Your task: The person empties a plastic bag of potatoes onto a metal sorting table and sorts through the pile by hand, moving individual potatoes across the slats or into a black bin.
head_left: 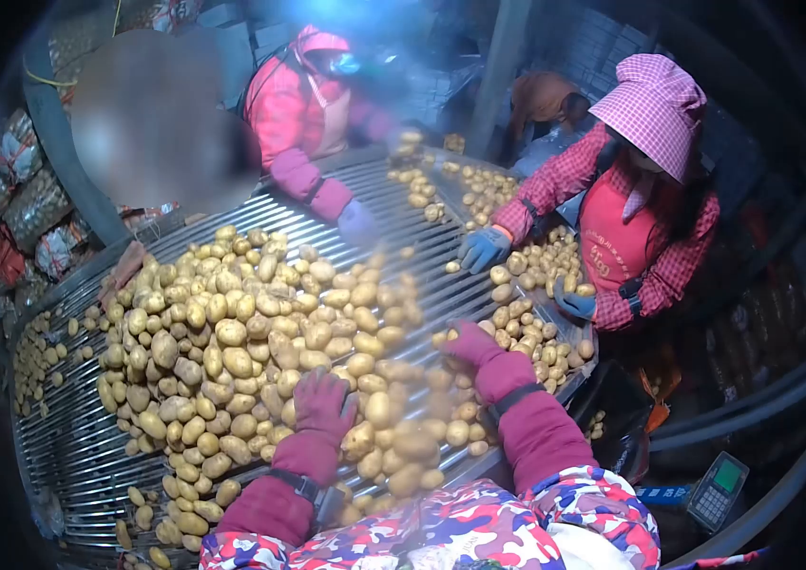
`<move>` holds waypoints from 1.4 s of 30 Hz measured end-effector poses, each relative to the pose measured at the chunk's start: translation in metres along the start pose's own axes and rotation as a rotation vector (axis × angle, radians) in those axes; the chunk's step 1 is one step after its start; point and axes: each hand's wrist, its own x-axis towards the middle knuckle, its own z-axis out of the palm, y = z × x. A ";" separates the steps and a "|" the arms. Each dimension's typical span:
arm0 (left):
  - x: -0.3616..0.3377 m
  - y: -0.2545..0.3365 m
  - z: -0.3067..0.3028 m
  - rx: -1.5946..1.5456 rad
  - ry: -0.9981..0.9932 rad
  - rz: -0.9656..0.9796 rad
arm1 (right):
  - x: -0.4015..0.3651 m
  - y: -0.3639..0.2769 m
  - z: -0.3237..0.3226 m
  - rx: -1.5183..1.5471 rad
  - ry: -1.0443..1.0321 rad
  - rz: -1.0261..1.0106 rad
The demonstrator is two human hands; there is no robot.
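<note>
My left hand (325, 407), in a dark magenta glove, rests on the near side of a big heap of potatoes (232, 332). Its fingers are stretched out, a little apart, over the potatoes. Further right, my right hand (472, 346) wears the same kind of glove and is closed, with a small potato (439, 338) at its fingertips. It hovers by the right edge of the slatted metal table (80, 446), beside a side tray of potatoes (528, 328). Haze on the lens blurs the potatoes between my hands.
A co-worker in a checked bonnet (650, 114) stands at the right, blue-gloved hands among potatoes. Another co-worker in pink (303, 104) reaches over the table from the far side. Filled sacks (37, 204) are stacked at left. A device with a green screen (719, 489) sits at lower right.
</note>
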 end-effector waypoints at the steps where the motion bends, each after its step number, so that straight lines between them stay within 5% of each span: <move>1: -0.001 0.001 0.002 0.007 -0.004 -0.003 | -0.014 -0.039 -0.002 -0.169 0.050 0.004; 5: 0.001 0.000 0.002 0.032 0.015 -0.001 | -0.026 -0.098 0.020 -0.351 0.146 0.025; 6: 0.001 0.000 0.005 0.034 0.039 0.007 | -0.036 -0.109 0.021 -0.262 0.155 0.014; 9: 0.001 0.001 0.006 0.034 0.040 0.008 | -0.052 -0.108 0.018 0.816 -0.068 0.217; 12: 0.001 -0.001 0.009 0.048 0.034 0.014 | -0.091 -0.095 0.015 0.816 0.073 -0.105; 15: -0.004 -0.012 0.017 0.092 0.049 0.046 | -0.143 -0.109 -0.009 1.047 0.195 0.031; 18: -0.005 -0.023 0.031 0.100 0.094 0.101 | -0.200 -0.097 -0.045 1.364 0.296 0.262; 20: -0.005 -0.026 0.032 0.053 0.130 0.147 | -0.236 -0.042 -0.030 0.839 0.509 0.073; 24: -0.005 -0.024 0.027 0.116 0.043 0.085 | -0.295 -0.018 -0.017 1.540 0.704 0.296; 27: -0.005 -0.026 0.029 0.143 0.030 0.095 | -0.330 0.057 -0.006 1.628 0.827 0.003; 28: -0.005 -0.029 0.031 0.141 0.038 0.103 | -0.335 0.104 -0.018 1.564 1.048 0.076; 29: -0.006 -0.032 0.033 0.145 0.044 0.110 | -0.352 0.192 -0.047 1.582 0.867 0.104; 31: -0.006 -0.035 0.034 0.155 0.054 0.126 | -0.341 0.125 -0.155 1.319 1.382 0.077; 32: -0.006 -0.034 0.033 0.175 0.028 0.106 | -0.356 0.171 -0.200 1.331 1.248 0.128; 33: -0.007 -0.033 0.033 0.165 0.028 0.108 | -0.350 0.183 -0.233 1.255 1.506 0.266; 35: -0.007 -0.033 0.033 0.149 0.040 0.102 | -0.347 0.233 -0.245 1.118 1.398 0.154; 37: -0.005 -0.029 0.031 0.130 0.059 0.114 | -0.326 0.221 -0.240 1.225 0.992 -0.121; 38: -0.006 -0.029 0.032 0.131 0.068 0.116 | -0.308 0.207 -0.220 1.367 0.618 -0.332; 40: -0.008 -0.033 0.038 0.135 0.113 0.124 | -0.273 0.067 -0.142 1.169 0.882 0.195; 42: -0.009 -0.045 0.045 0.144 0.137 0.195 | -0.237 0.057 -0.063 0.775 0.754 0.150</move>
